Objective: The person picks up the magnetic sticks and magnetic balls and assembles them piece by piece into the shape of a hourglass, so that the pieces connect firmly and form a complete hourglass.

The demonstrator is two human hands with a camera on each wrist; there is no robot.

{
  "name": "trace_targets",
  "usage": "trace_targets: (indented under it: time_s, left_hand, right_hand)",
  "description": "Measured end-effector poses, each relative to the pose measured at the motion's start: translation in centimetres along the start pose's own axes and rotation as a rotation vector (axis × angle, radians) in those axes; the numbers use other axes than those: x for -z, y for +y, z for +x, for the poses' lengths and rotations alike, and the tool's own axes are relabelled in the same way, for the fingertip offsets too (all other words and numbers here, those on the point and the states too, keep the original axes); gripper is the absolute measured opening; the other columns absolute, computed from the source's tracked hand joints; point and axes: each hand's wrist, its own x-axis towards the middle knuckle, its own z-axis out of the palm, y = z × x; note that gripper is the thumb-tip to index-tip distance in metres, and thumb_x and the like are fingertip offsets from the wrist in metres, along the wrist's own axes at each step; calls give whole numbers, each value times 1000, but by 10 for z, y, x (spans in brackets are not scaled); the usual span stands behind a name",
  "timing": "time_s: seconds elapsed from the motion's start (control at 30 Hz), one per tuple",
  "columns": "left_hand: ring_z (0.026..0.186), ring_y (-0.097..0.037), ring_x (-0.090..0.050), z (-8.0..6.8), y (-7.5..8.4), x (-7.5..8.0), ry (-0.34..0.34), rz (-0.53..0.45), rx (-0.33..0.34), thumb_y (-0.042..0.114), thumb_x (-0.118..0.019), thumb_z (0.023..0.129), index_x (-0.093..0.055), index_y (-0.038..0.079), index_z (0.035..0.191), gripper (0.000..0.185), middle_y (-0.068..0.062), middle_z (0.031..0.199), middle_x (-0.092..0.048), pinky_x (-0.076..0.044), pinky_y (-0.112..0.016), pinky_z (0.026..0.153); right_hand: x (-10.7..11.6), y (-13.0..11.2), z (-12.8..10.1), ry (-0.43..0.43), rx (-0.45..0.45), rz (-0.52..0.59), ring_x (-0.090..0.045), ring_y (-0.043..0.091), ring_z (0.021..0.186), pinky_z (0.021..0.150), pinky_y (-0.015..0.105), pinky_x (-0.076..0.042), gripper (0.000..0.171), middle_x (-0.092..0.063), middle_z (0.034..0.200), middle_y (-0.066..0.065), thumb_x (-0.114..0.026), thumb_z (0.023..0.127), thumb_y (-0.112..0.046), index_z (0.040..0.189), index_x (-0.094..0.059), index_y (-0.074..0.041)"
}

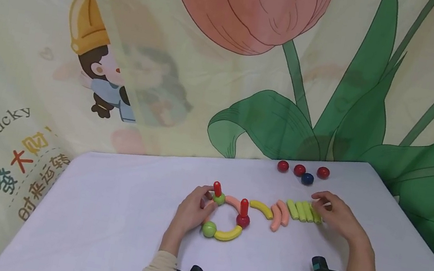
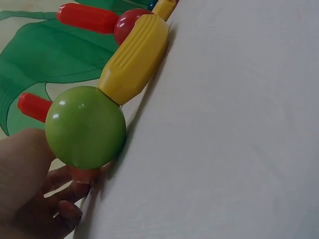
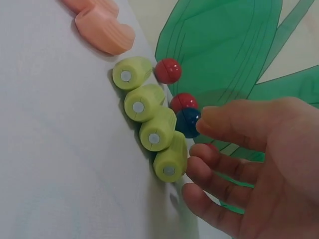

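A ring of toy pieces lies mid-table: two green balls (image 1: pixel 209 229), a yellow curved piece (image 1: pixel 228 235), a red ball (image 1: pixel 243 220) and two upright red sticks (image 1: pixel 217 187). My left hand (image 1: pixel 206 203) pinches the pink curved piece on the ring's left side, between the green balls. In the left wrist view the green ball (image 2: pixel 85 127) and the yellow curved piece (image 2: pixel 133 59) fill the frame above my fingers (image 2: pixel 67 199). My right hand (image 1: pixel 319 204) is relaxed, its fingertips (image 3: pixel 197 167) at the end of a row of green cylinders (image 3: pixel 149 124).
Beside the green row lie two pink pieces (image 1: pixel 279 214) and a loose yellow curved piece (image 1: pixel 261 209). Three red balls (image 1: pixel 299 170) and a blue ball (image 1: pixel 306 178) sit near the far edge of the white table (image 1: pixel 111 213). A printed cloth hangs behind.
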Motion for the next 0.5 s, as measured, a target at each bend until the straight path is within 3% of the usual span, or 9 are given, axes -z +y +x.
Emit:
trace_targets:
  time_s: [0.17, 0.5]
  left_hand:
    - [71, -9, -47, -1, -1, 0, 10, -6, -16, 21, -66, 87, -55, 19, 127, 42, 0, 103, -62, -37, -21, 57]
    - [71, -12, -47, -3, -2, 4, 43, -28, 48, 17, -66, 85, -56, 16, 124, 40, -3, 102, -60, -38, -22, 58]
  right_hand:
    - [-1, 5, 0, -42, -19, -12, -48, 43, 109, 86, 51, -49, 43, -50, 118, 27, -49, 96, -26, 130, -46, 0]
    - [-4, 8, 3, -80, -16, -65, -47, 43, 106, 87, 52, -48, 42, -50, 117, 29, -52, 94, -17, 131, -48, 2]
